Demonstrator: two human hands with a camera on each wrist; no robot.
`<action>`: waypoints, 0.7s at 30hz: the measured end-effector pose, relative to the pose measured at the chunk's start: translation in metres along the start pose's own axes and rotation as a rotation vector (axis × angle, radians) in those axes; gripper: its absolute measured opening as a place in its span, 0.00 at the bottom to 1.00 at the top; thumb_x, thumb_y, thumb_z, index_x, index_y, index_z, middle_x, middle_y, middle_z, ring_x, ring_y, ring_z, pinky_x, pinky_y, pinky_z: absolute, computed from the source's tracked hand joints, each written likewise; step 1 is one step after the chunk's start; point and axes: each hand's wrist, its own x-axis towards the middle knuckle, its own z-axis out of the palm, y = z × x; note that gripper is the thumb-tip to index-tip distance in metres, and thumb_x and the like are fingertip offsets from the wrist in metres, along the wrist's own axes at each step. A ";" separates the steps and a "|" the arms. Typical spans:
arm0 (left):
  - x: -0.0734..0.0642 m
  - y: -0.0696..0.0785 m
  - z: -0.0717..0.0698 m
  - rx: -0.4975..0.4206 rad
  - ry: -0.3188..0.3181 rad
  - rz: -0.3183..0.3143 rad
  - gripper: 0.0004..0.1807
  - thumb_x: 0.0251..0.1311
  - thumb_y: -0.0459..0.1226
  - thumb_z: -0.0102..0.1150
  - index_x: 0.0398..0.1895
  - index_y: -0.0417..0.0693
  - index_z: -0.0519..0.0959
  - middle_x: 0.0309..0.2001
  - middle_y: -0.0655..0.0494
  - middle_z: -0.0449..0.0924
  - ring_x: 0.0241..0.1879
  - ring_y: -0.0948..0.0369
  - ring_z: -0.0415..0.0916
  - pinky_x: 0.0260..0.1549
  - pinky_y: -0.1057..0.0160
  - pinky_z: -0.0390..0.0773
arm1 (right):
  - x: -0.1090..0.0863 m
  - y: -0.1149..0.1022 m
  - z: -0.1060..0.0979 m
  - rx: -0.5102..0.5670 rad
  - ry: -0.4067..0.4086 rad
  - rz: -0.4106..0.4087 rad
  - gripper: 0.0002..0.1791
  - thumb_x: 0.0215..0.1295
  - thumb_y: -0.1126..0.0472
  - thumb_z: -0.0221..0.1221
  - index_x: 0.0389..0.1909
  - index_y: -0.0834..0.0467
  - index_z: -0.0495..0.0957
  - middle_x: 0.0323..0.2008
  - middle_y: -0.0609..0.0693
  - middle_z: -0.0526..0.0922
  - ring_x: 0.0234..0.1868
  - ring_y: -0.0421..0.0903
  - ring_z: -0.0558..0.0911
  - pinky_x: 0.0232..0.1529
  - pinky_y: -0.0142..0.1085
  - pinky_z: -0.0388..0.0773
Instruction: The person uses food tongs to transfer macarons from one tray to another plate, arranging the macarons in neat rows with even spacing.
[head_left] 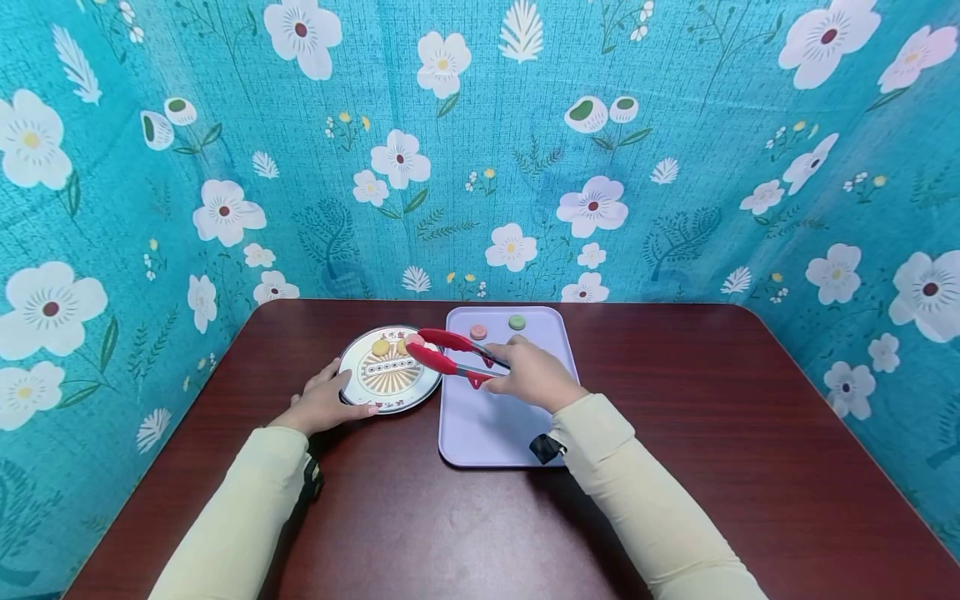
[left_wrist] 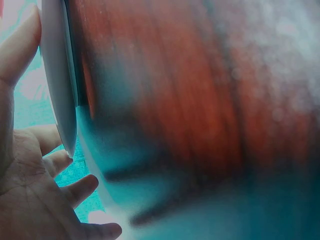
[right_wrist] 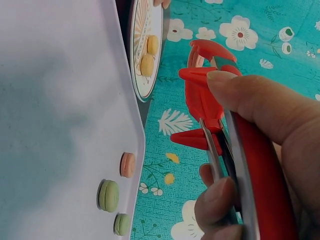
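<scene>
My left hand [head_left: 318,402] holds the left rim of a round white patterned plate [head_left: 393,385], thumb near its front edge and fingers along the outer side. My right hand [head_left: 542,377] grips red-tipped metal tongs [head_left: 450,339]. Between the tong tips is a pink macaron [right_wrist: 196,61], held above the plate's right side. Two yellow macarons [right_wrist: 147,65] sit on the plate. On the lilac tray [head_left: 487,433], a pink macaron [right_wrist: 128,165] and two green macarons [right_wrist: 109,195] lie near the far end; my right hand partly covers one green one in the head view.
The plate stands left of the tray, close beside it, on a dark reddish-brown table [head_left: 675,467]. A blue flowered cloth [head_left: 480,167] hangs behind the table and along both sides. Black wrist straps [head_left: 546,448] show at the sleeves.
</scene>
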 end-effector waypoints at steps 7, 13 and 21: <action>0.000 0.000 0.001 0.018 0.012 0.014 0.61 0.46 0.65 0.64 0.74 0.37 0.51 0.74 0.34 0.40 0.69 0.34 0.42 0.60 0.26 0.47 | 0.004 -0.002 0.002 0.006 0.005 -0.001 0.36 0.53 0.51 0.71 0.65 0.52 0.73 0.41 0.52 0.76 0.32 0.45 0.74 0.28 0.36 0.70; -0.001 0.001 0.000 0.017 0.015 0.020 0.61 0.47 0.64 0.64 0.74 0.36 0.51 0.74 0.34 0.40 0.69 0.34 0.43 0.59 0.26 0.48 | 0.006 -0.004 0.005 0.009 0.004 -0.006 0.36 0.53 0.51 0.71 0.64 0.52 0.73 0.40 0.53 0.76 0.31 0.46 0.74 0.28 0.36 0.69; 0.000 0.001 0.000 -0.004 0.006 0.009 0.61 0.45 0.65 0.65 0.75 0.40 0.51 0.74 0.37 0.39 0.68 0.35 0.43 0.59 0.26 0.47 | 0.010 -0.007 0.008 0.012 -0.019 -0.005 0.37 0.54 0.51 0.71 0.65 0.52 0.72 0.41 0.53 0.76 0.31 0.46 0.74 0.28 0.36 0.70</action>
